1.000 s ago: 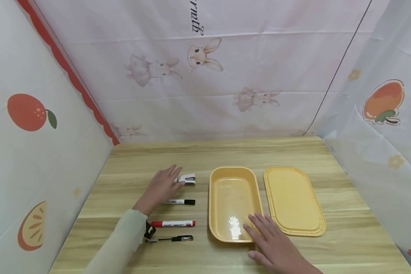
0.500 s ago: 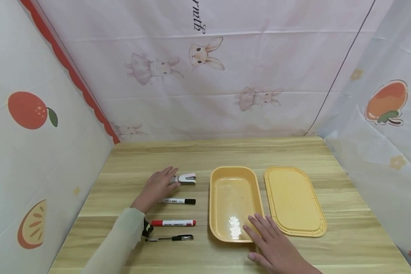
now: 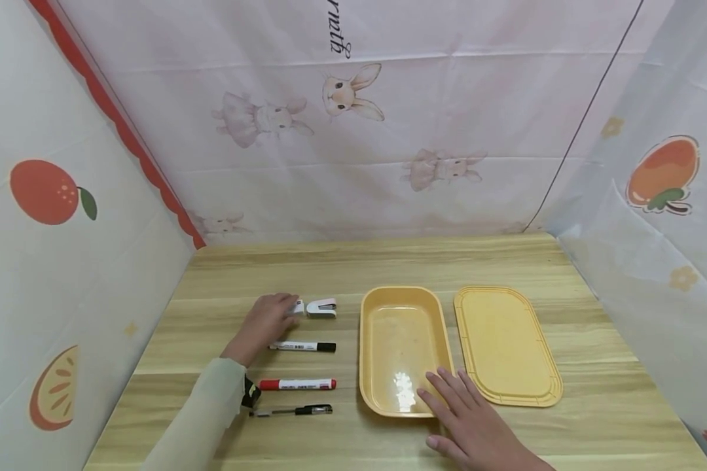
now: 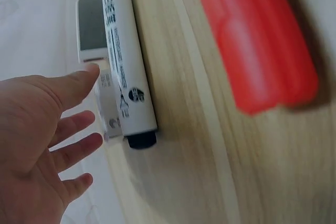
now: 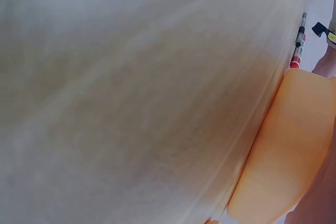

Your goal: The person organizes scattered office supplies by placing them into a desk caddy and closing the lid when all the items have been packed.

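Observation:
In the head view my left hand (image 3: 268,322) is at the left end of a small white printed box (image 3: 297,307); whether it touches is unclear. The left wrist view shows its thumb and fingers loosely spread by that box (image 4: 109,100). A white mini stapler (image 3: 321,309) lies just right of the box. Below them, lined up, are a black-capped marker (image 3: 303,346), a red marker (image 3: 297,384) and a black pen (image 3: 294,411). With fingers spread, my right hand (image 3: 468,418) rests on the near right rim of a yellow plastic container (image 3: 363,353).
A matching yellow lid (image 3: 507,347) lies flat right of the container. Everything is on a wood-grain table (image 3: 353,261). Printed cloth walls (image 3: 389,131) enclose the table's back and sides. A dark strap (image 3: 251,392) is on the left wrist.
My left hand has drawn back leftward from the stapler, uncovering more of the small white box. The box and stapler look unmoved. My right hand stays on the container's rim.

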{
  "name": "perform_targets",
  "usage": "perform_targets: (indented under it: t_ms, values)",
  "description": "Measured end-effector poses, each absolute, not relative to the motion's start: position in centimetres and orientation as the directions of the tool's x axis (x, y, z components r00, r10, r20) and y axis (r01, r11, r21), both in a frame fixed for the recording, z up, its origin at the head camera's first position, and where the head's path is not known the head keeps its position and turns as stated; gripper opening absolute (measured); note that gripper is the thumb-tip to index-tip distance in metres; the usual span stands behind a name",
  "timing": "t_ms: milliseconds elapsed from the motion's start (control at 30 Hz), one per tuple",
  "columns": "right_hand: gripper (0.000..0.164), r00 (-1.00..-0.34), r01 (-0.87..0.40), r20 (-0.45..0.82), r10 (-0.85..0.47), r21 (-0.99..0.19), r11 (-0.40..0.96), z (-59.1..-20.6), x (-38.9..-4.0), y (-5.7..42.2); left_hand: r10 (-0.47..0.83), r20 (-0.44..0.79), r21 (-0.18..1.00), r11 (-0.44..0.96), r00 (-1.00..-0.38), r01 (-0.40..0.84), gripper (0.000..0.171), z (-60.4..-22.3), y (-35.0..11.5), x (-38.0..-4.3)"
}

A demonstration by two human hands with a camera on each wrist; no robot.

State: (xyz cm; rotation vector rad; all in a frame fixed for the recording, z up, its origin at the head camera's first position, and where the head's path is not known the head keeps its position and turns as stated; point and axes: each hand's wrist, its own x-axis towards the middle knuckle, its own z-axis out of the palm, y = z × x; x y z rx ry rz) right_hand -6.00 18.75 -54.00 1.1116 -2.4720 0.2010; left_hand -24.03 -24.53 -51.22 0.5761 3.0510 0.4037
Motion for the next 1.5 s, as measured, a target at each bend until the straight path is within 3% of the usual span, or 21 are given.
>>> perform_targets:
  t_ms: [233, 433, 600, 1167, 1333, 1500]
  values:
    - [0.067, -0.575, -0.746, 0.455, -0.68, 0.05, 0.664, -53.8, -6.0, 18.8, 0.369, 0.074, 0.214, 0.901, -0.926, 0.377, 0.055, -51.5, -25.4, -24.3]
    - [0.067, -0.572, -0.749, 0.456, -0.682, 0.047, 0.66, -53.7, -6.0, 18.7, 0.298, 0.031, 0.207, 0.932, -0.954, 0.298, 0.055, -51.6, -26.0, -24.2]
    - [0.066, -0.577, -0.749, 0.449, -0.682, 0.04, 0.661, -53.8, -6.1, 18.8, 0.263, 0.019, 0.18, 0.948, -0.965, 0.262, 0.045, -51.9, -26.4, -24.2]
    - [0.065, -0.587, -0.763, 0.426, -0.689, -0.004, 0.647, -53.8, -6.1, 18.9, 0.207, 0.1, 0.264, 0.937, -0.973, 0.227, 0.032, -52.3, -27.5, -24.1]
    - [0.065, -0.607, -0.749, 0.417, -0.677, -0.015, 0.663, -53.6, -6.2, 18.9, 0.173, 0.15, 0.286, 0.935, -0.973, 0.21, 0.032, -50.7, -27.1, -23.9]
    - [0.064, -0.591, -0.762, 0.427, -0.684, -0.019, 0.647, -53.7, -6.2, 18.7, 0.153, 0.125, 0.306, 0.934, -0.98, 0.185, 0.035, -49.1, -25.5, -23.2]
